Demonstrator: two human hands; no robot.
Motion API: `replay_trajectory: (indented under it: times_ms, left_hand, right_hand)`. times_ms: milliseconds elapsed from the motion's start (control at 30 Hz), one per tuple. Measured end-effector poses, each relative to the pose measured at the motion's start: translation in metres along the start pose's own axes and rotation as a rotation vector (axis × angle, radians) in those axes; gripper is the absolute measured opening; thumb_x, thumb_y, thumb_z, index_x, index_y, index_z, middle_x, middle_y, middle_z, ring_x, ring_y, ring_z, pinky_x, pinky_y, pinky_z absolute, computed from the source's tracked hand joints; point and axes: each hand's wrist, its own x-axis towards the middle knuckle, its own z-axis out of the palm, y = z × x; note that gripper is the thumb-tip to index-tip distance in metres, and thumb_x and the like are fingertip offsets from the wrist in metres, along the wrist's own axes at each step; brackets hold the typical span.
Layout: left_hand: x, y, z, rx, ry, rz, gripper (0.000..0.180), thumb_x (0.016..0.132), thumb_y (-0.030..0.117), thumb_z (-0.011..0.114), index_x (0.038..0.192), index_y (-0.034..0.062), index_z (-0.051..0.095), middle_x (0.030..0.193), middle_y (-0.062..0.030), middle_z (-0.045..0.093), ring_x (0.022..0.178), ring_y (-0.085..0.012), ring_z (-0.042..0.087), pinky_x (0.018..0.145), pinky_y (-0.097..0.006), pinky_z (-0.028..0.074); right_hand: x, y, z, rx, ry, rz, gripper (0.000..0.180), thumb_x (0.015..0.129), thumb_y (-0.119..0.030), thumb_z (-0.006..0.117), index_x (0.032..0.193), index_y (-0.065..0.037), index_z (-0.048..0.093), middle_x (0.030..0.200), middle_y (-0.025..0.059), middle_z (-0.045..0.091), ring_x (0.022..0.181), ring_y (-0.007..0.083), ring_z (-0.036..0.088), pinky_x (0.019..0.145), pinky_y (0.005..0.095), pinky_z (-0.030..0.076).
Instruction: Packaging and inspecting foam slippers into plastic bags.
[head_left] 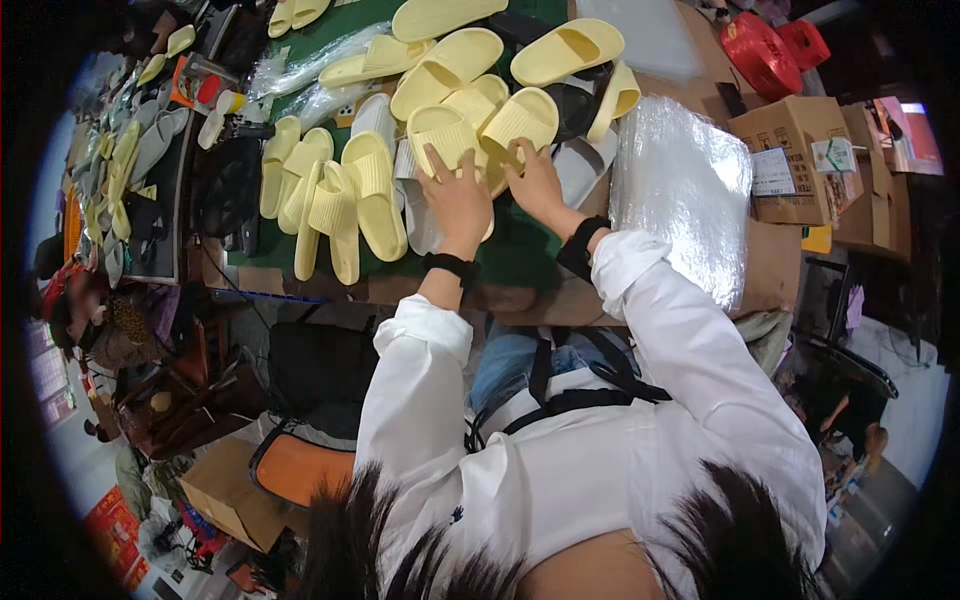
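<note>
Several pale yellow slippers lie heaped on a green table top. My left hand (458,205) is on one yellow slipper (440,127), its thumb and fingers spread over the near part and closed against it. Beside it, my right hand (540,186) grips a second yellow slipper (522,115) by its near end, fingers bent. These two slippers sit side by side, toes pointing away from me. My palms hide their near ends. To the left of my left hand, another yellow slipper (378,190) leans in a row of more slippers (340,222).
A stack of clear plastic bags (680,190) lies right of my right hand. Beyond it stand an open cardboard box (795,160) and a red tape roll (760,55). White slippers (582,172) and black slippers (572,108) show among the yellow ones. A chair (300,465) stands behind, to the left.
</note>
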Motion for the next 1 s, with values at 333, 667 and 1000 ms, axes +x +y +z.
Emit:
replay_trajectory:
  times_ms: [333, 667, 1000]
  left_hand:
    - [0.03, -0.039, 0.017, -0.416, 0.07, -0.246, 0.065, 0.073, -0.002, 0.054, 0.133, 0.0082, 0.033, 0.122, -0.0239, 0.046, 0.106, -0.043, 0.042, 0.092, -0.046, 0.034]
    - [0.012, -0.001, -0.023, -0.791, 0.132, -0.3, 0.059, 0.08, 0.0, 0.05, 0.134, -0.0012, 0.027, 0.132, -0.0204, 0.037, 0.124, -0.0323, 0.034, 0.104, -0.036, 0.026]
    - [-0.008, -0.022, -0.033, -0.933, 0.262, -0.274, 0.052, 0.083, -0.003, 0.048, 0.132, -0.001, 0.028, 0.125, -0.0142, 0.042, 0.115, -0.0253, 0.043, 0.097, -0.034, 0.035]
  right_hand:
    - [0.002, 0.007, 0.01, -0.427, 0.016, -0.222, 0.037, 0.077, -0.02, 0.055, 0.113, -0.019, 0.061, 0.141, 0.0369, 0.006, 0.123, 0.0603, 0.016, 0.103, 0.0587, 0.017]
    - [-0.02, 0.036, -0.01, -0.191, 0.083, -0.314, 0.058, 0.075, 0.001, 0.047, 0.129, 0.012, 0.029, 0.143, 0.0311, 0.005, 0.126, 0.0534, 0.017, 0.107, 0.0469, 0.022]
    - [-0.075, 0.06, -0.064, -0.328, -0.009, -0.24, 0.063, 0.079, -0.009, 0.053, 0.138, -0.017, 0.032, 0.144, 0.0293, 0.008, 0.127, 0.0528, 0.018, 0.106, 0.0472, 0.025]
